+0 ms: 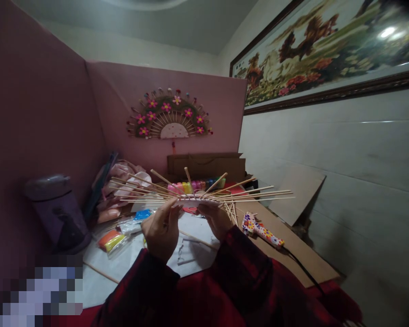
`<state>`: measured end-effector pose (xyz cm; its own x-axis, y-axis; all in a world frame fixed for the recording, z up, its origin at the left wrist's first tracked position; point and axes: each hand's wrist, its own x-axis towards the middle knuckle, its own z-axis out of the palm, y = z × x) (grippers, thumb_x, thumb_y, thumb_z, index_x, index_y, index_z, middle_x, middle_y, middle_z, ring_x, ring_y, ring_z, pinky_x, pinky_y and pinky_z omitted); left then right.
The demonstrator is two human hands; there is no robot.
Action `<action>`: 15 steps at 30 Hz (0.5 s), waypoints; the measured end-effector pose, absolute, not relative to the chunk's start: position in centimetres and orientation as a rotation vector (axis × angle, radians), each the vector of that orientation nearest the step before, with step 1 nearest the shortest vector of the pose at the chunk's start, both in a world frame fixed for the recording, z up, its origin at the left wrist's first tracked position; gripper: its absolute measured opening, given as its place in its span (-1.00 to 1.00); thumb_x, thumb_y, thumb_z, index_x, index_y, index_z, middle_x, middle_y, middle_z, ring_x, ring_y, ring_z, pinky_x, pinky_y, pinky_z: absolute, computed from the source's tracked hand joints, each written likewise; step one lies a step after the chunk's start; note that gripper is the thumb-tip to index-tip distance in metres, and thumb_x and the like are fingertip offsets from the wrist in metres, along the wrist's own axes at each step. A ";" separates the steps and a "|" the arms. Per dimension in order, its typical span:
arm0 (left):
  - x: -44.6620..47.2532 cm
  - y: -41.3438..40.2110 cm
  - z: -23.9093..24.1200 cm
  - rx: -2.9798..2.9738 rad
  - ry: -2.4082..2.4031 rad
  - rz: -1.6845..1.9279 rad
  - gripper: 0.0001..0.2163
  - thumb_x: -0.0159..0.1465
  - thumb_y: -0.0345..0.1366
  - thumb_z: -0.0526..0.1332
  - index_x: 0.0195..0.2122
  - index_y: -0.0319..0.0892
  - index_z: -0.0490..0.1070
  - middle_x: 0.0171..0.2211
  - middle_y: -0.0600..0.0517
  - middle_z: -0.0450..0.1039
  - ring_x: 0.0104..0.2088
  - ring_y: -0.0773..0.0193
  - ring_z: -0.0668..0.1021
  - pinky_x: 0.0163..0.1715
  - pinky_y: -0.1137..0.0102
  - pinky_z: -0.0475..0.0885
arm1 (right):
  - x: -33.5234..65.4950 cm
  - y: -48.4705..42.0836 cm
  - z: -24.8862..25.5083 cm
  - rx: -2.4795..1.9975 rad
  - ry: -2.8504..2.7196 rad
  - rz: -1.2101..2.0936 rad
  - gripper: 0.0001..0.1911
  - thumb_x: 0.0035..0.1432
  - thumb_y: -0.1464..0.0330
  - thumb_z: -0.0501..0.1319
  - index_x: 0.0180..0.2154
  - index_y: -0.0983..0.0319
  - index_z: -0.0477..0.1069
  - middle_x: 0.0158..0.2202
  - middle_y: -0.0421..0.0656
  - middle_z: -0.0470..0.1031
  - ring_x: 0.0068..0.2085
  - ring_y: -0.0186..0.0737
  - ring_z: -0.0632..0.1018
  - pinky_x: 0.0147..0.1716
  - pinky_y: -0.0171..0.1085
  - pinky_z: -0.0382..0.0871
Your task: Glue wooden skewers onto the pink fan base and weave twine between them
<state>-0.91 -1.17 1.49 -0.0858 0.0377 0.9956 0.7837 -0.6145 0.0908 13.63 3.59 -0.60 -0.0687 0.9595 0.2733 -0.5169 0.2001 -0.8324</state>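
Note:
Between both hands I hold up a fan frame [199, 200], a pale flat base seen nearly edge-on, with several thin wooden sticks spreading out from it to both sides and upward. My left hand [162, 229] pinches the base at its left end, thumb and fingers closed on it. At the right end, my right hand [217, 220] grips the same base, its fingers partly hidden beneath. Under the hands lies a white sheet [194, 268] with a loose wooden stick [199, 239] and small grey strips on it.
A flowered glue gun [263, 230] with a black cord rests on cardboard [303, 268] at right. Clay packets [112, 240] lie at left near a purple container [59, 215]. A finished flowered fan [170, 113] hangs on the pink panel. Loose sticks [230, 213] lie behind my right hand.

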 end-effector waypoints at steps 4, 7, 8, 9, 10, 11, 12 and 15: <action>-0.9 -1.1 1.3 -1.737 -0.696 -1.579 -0.80 0.17 -0.50 0.27 -0.17 -0.18 0.46 -0.43 0.04 0.60 -0.49 0.37 0.59 -0.43 0.52 0.38 | 13.5 3.5 -0.5 -0.527 -1.075 1.297 -0.86 -0.33 0.37 0.42 -0.56 0.21 0.56 -0.49 -0.20 0.52 -0.40 -0.26 0.43 -0.36 -0.24 0.28; -0.9 -1.0 1.2 -1.769 -0.717 -1.427 -0.72 0.18 -0.51 0.25 -0.07 -0.18 0.44 -0.45 0.05 0.59 -0.48 0.36 0.59 -0.44 0.48 0.35 | 13.5 3.4 -0.5 -0.507 -1.103 1.283 -0.85 -0.31 0.37 0.41 -0.52 0.19 0.58 -0.47 -0.21 0.54 -0.40 -0.27 0.43 -0.38 -0.26 0.28; -0.9 -1.0 1.2 -1.755 -0.745 -1.391 -0.72 0.19 -0.50 0.25 -0.06 -0.18 0.44 -0.46 0.05 0.59 -0.48 0.36 0.59 -0.45 0.48 0.34 | 13.5 3.3 -0.6 -0.513 -1.113 1.280 -0.85 -0.31 0.37 0.41 -0.51 0.18 0.58 -0.47 -0.21 0.54 -0.41 -0.27 0.43 -0.38 -0.26 0.28; -0.9 -1.0 1.3 -1.740 -0.768 -1.359 -0.72 0.20 -0.50 0.24 -0.06 -0.20 0.44 -0.46 0.05 0.59 -0.48 0.35 0.59 -0.46 0.47 0.32 | 13.5 3.4 -0.7 -0.521 -1.124 1.279 -0.85 -0.30 0.38 0.40 -0.51 0.18 0.58 -0.47 -0.21 0.54 -0.41 -0.27 0.43 -0.38 -0.26 0.28; -0.9 -1.1 1.3 -1.728 -0.786 -1.331 -0.74 0.20 -0.51 0.24 -0.07 -0.22 0.44 -0.45 0.05 0.59 -0.47 0.36 0.59 -0.48 0.46 0.30 | 13.5 3.4 -0.8 -0.530 -1.135 1.280 -0.85 -0.30 0.38 0.40 -0.50 0.19 0.58 -0.47 -0.21 0.54 -0.41 -0.27 0.43 -0.38 -0.26 0.29; -0.8 -1.1 1.4 -1.718 -0.799 -1.305 -0.75 0.20 -0.52 0.23 -0.09 -0.23 0.45 -0.44 0.04 0.59 -0.46 0.36 0.59 -0.49 0.45 0.28 | 13.6 3.4 -0.9 -0.538 -1.139 1.283 -0.85 -0.29 0.38 0.40 -0.50 0.19 0.59 -0.47 -0.21 0.54 -0.40 -0.26 0.43 -0.37 -0.26 0.29; -0.8 -1.2 1.5 -1.713 -0.812 -1.281 -0.76 0.20 -0.53 0.22 -0.10 -0.24 0.46 -0.44 0.04 0.59 -0.47 0.37 0.59 -0.50 0.45 0.26 | 13.6 3.5 -0.9 -0.543 -1.140 1.285 -0.85 -0.29 0.38 0.40 -0.50 0.19 0.58 -0.47 -0.20 0.54 -0.40 -0.25 0.43 -0.37 -0.25 0.30; -0.6 -1.4 1.7 -1.700 -0.855 -1.230 -0.76 0.20 -0.55 0.21 -0.11 -0.23 0.48 -0.49 0.08 0.56 -0.53 0.40 0.54 -0.51 0.43 0.21 | 13.8 3.6 -1.0 -0.551 -1.139 1.288 -0.83 -0.31 0.38 0.41 -0.50 0.20 0.58 -0.47 -0.20 0.53 -0.39 -0.25 0.44 -0.34 -0.24 0.31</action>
